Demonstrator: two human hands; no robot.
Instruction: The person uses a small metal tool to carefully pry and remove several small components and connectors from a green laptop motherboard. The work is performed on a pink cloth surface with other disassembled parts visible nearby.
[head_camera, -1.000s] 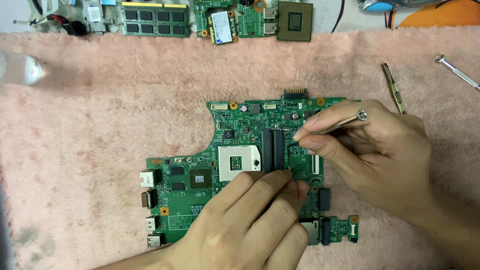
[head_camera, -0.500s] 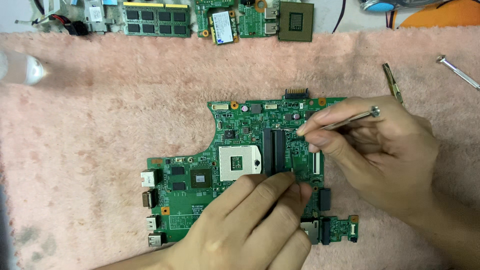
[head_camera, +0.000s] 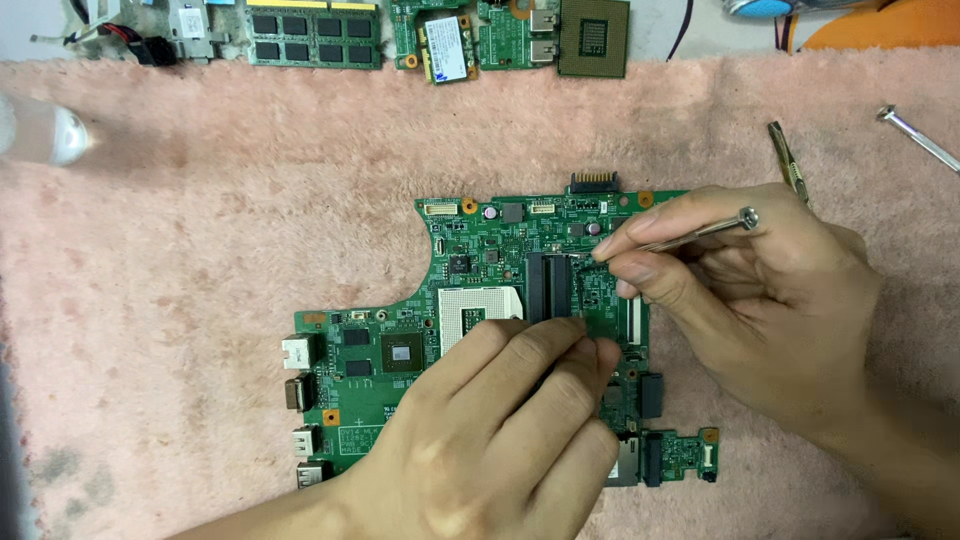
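Observation:
A green laptop motherboard (head_camera: 480, 260) lies flat on a pink towel (head_camera: 200, 250). My left hand (head_camera: 490, 440) rests on the board's lower half, fingertips pressing near the black memory slots (head_camera: 548, 285) beside the silver processor socket (head_camera: 470, 315). My right hand (head_camera: 760, 300) pinches a thin metal tool (head_camera: 700, 232), its tip down on the board just right of the memory slots. The tool's tip is hidden by my fingers.
Along the far edge lie memory sticks (head_camera: 315, 30), a small wireless card (head_camera: 450, 45), a processor chip (head_camera: 593, 35) and other small boards. Two more thin tools (head_camera: 785, 160) (head_camera: 915, 135) lie on the towel at right. A clear object (head_camera: 40, 130) sits far left.
My right hand has tilted the thin tool slightly, its rear end rising a little. The left hand and the board stay where they were.

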